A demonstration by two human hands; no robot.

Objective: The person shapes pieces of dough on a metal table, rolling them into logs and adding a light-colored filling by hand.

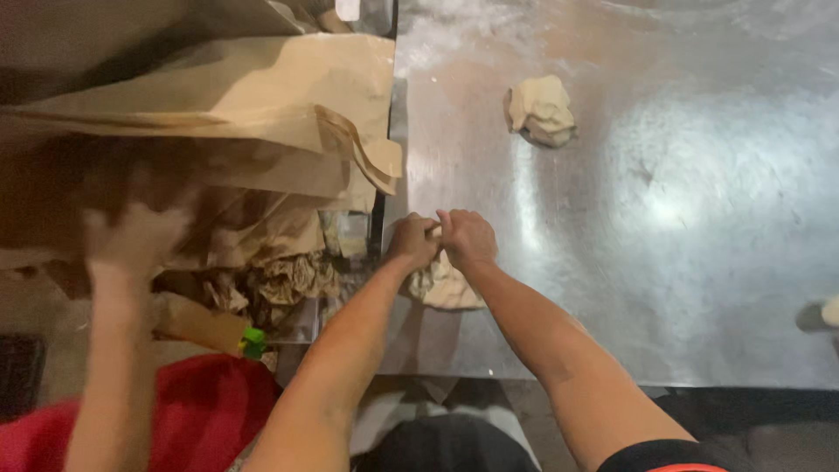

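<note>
Your fingers are curled tight on both hands, knuckles up, gripping the dough (444, 287) at the centre of the frame. The left hand (412, 240) and right hand (468, 238) sit side by side, touching, on the far edge of the lump, which lies flat on the table (699, 262) just beside its left edge. Part of the dough is hidden under your hands, so how deep the fingers dig in cannot be told.

To work it well, I would keep both hands close together as they are, press evenly, and hold the lump clear of the table's edge so nothing slides off toward the gap at the left.

The table is bare steel, shiny, with a faint floury haze toward the top of the frame. A second lump (542, 109) sits well apart in the upper middle. At the right edge a pale object (828, 312) is cut off and cannot be identified.

Left of the table stands a large brown paper sack (218, 96), open, with crumpled paper (280, 275) below it. In the lower left another person's arm (118, 350) reaches upward, blurred, above red cloth (192, 411) and a small green clip (253, 341).
</note>
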